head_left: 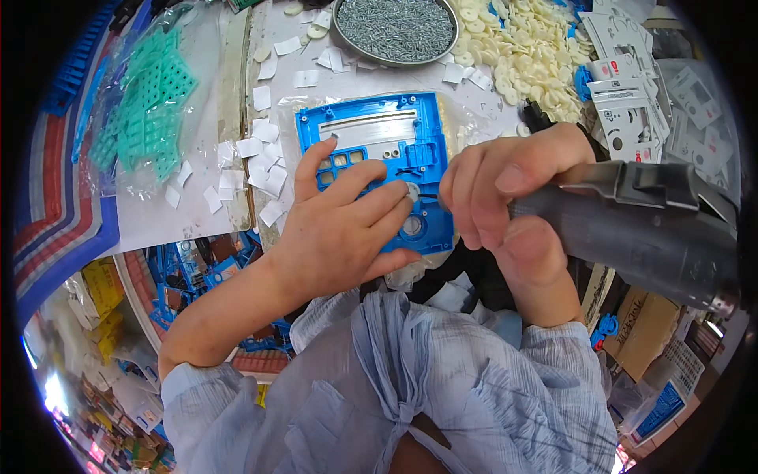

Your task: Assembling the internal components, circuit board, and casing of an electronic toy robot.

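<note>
A blue plastic housing, with a clear strip window, a group of square openings and several screw posts, lies on the table before me. My left hand rests across it, open, fingers spread over its lower half. One of those fingertips touches or nearly touches a pale round disc in the housing. At the housing's right side, my right hand is closed round a dark cylindrical electric screwdriver with a metal lever. The tool lies nearly level, its thick end to the right; its tip is hidden.
A round metal dish of screws stands behind the housing. Cream discs are heaped at the back right, beside printed white panels. White paper squares and bagged green pads lie left. Blue parts fill a container below.
</note>
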{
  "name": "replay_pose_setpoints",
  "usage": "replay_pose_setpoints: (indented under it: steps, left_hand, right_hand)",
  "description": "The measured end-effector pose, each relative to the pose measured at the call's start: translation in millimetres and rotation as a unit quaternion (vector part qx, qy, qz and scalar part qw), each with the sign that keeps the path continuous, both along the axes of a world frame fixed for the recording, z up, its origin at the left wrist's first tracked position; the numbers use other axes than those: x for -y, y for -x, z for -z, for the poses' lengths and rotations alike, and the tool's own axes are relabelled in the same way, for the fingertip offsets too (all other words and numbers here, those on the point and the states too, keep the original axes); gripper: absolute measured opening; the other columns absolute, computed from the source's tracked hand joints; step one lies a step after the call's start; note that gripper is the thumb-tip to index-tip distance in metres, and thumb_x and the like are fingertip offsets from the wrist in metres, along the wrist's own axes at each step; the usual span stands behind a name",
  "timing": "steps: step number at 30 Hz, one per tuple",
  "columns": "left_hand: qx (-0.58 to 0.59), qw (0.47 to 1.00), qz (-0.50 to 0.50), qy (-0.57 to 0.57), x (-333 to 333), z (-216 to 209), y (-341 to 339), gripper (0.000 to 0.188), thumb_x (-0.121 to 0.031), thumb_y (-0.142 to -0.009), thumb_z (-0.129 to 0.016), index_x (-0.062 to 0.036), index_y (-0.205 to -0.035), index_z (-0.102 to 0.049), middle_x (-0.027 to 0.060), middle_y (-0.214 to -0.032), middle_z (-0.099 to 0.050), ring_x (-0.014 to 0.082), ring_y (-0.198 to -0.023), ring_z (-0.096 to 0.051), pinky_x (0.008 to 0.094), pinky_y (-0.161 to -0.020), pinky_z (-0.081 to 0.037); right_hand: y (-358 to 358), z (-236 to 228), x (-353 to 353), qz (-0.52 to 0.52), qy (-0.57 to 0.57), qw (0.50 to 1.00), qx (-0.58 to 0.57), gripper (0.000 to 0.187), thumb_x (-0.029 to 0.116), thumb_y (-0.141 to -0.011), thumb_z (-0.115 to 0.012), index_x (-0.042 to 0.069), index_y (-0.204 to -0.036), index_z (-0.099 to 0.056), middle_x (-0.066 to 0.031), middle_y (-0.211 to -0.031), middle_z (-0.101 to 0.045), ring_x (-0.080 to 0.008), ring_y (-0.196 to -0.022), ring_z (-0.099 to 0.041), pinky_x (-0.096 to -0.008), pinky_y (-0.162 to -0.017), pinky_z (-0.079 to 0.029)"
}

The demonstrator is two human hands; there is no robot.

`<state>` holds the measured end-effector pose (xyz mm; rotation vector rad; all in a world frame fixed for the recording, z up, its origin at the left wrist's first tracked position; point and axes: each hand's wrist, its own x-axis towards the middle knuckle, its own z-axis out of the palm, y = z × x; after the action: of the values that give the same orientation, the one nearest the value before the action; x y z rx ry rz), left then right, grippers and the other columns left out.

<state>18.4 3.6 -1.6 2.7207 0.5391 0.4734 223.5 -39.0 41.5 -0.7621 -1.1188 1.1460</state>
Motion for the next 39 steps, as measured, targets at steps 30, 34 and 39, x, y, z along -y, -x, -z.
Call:
replay_pose_setpoints:
  steps: [30,34,39]
  left_hand:
    - [0.046,0.998,-0.024,0.045,-10,-17,-3,0.037,-0.039,-0.075,-0.079,-0.0125,-0.099,-0.069,-0.0021,-0.112,-0.066,0.0205,-0.104,-0.060,0.0593,-0.111,-0.023]
    - [0.002,1.000,0.007,-0.001,-4,-2,6,0.040,-0.043,-0.073,-0.078,-0.0139,-0.100,-0.070,-0.0035,-0.109,-0.065,0.0185,-0.109,-0.059,0.0608,-0.114,-0.021]
    - [0.003,0.999,0.009,-0.042,-3,0,0,0.037,-0.039,-0.067,-0.080,-0.0131,-0.092,-0.070,-0.0034,-0.103,-0.061,0.0158,-0.114,-0.057,0.0603,-0.115,-0.023]
  right_hand:
    - [-1,-11,5,0.045,-0.014,0.998,0.042,0.034,0.034,-0.096,-0.069,0.012,-0.112,-0.049,0.0024,-0.067,-0.052,-0.0117,-0.053,-0.051,-0.0290,-0.056,-0.042]
    - [7,5,-1,0.036,-0.014,0.999,0.026,0.035,0.033,-0.095,-0.071,0.010,-0.111,-0.049,0.0011,-0.067,-0.051,-0.0120,-0.053,-0.050,-0.0291,-0.054,-0.042]
    - [7,11,-3,0.016,-0.014,0.998,0.066,0.033,0.030,-0.095,-0.071,0.010,-0.109,-0.048,-0.0004,-0.067,-0.052,-0.0126,-0.053,-0.050,-0.0289,-0.052,-0.042]
